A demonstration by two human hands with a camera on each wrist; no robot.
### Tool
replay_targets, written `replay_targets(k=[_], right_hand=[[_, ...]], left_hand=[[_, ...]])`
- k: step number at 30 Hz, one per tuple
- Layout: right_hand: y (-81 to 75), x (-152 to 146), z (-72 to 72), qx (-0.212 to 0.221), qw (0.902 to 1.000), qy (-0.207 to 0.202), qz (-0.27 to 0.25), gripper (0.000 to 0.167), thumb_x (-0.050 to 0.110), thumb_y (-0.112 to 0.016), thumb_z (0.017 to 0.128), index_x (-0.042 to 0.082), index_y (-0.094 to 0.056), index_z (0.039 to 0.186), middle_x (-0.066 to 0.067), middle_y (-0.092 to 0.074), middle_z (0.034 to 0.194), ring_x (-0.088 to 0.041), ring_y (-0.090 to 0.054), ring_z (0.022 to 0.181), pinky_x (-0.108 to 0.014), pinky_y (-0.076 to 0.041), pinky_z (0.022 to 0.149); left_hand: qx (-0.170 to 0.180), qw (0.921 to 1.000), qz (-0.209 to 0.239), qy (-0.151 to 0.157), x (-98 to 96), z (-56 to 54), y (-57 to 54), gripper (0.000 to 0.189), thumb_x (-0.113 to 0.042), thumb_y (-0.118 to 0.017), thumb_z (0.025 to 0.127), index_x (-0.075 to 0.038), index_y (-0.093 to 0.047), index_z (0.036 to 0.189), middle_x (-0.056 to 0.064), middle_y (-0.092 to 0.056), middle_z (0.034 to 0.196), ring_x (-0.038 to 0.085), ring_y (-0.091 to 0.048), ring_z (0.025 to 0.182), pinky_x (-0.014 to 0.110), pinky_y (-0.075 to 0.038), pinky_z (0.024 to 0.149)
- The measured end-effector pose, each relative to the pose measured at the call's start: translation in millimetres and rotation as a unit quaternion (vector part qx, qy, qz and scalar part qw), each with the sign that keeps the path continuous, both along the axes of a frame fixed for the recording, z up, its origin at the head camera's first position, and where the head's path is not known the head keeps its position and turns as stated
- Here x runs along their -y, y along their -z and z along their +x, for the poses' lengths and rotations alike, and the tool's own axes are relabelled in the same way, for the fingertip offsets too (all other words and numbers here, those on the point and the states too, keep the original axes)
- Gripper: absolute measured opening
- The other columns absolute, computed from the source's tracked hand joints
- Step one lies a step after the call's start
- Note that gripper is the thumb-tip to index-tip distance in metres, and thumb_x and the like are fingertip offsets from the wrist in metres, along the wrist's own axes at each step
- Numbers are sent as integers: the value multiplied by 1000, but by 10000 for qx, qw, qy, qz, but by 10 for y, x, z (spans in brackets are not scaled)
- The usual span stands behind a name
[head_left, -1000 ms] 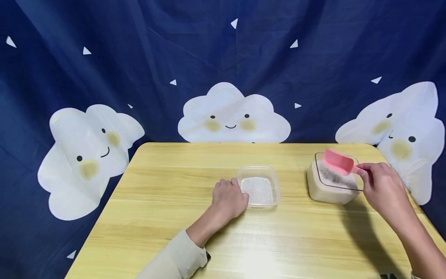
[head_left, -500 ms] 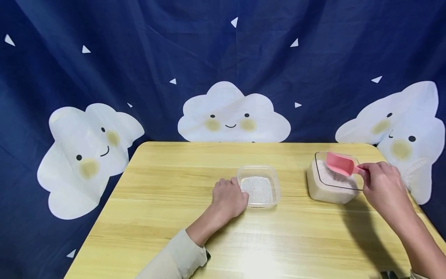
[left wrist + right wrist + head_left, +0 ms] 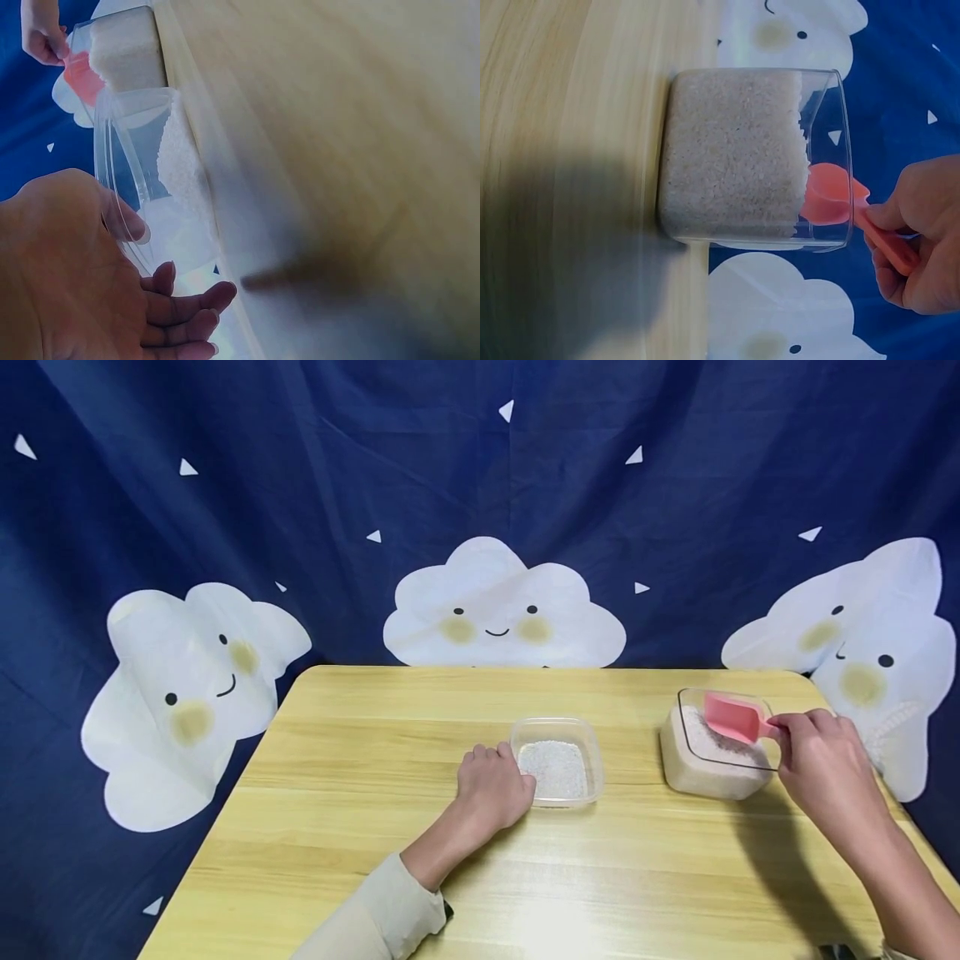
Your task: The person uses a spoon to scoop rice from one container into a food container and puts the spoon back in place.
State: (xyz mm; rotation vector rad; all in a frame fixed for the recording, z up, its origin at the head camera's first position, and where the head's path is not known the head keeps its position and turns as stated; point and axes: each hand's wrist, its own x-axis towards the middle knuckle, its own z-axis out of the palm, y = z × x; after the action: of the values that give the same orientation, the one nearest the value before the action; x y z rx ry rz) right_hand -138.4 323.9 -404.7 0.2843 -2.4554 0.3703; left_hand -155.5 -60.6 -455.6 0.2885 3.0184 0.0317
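Note:
My left hand (image 3: 491, 785) holds a small clear plastic container (image 3: 596, 768) by its left side, thumb at the rim (image 3: 135, 225) and fingers beside the wall. White rice (image 3: 553, 768) covers its bottom. On the right, my right hand (image 3: 825, 764) grips the handle of a pink scoop (image 3: 731, 718). The scoop's bowl (image 3: 829, 195) is inside a larger clear square container (image 3: 825, 244), its edge right at the surface of the rice (image 3: 735, 154) that fills most of it. Part of the scoop shows through the clear wall.
Both containers stand on a light wooden table (image 3: 360, 760), apart from each other. A dark blue curtain (image 3: 337, 468) with white smiling clouds (image 3: 502, 602) hangs right behind the table's back edge. My right arm's shadow falls across the table's right side.
My right hand has lowered the pink scoop slightly, deeper into the larger container. The left hand and the small container have stayed in place.

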Motion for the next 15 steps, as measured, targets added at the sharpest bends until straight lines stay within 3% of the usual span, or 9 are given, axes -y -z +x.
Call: replay_targets(k=[11,15], right_hand=[[40,6,-32,-602,9966,-310,462,9,-12,-69,79,-15,-68,87,-30,-61,73,-46,-54,70,-54,-36,70],[49,15,-39,-555,9968,-338,470,8,-12,-69,78,-15,-68,86,-30,-61,74,-47,-51,67,-56,-37,69]], left_hand=[[23,10000,65,-25,4,4,-4,41,-40,-40,99,-2,-53,105,12,-64,93,26,-52,87,37,-45,86],[-4,10000,85,-20,5,10,-7,41,-40,-40,99,-2,-53,104,12,-64,93,26,-52,87,37,-45,85]])
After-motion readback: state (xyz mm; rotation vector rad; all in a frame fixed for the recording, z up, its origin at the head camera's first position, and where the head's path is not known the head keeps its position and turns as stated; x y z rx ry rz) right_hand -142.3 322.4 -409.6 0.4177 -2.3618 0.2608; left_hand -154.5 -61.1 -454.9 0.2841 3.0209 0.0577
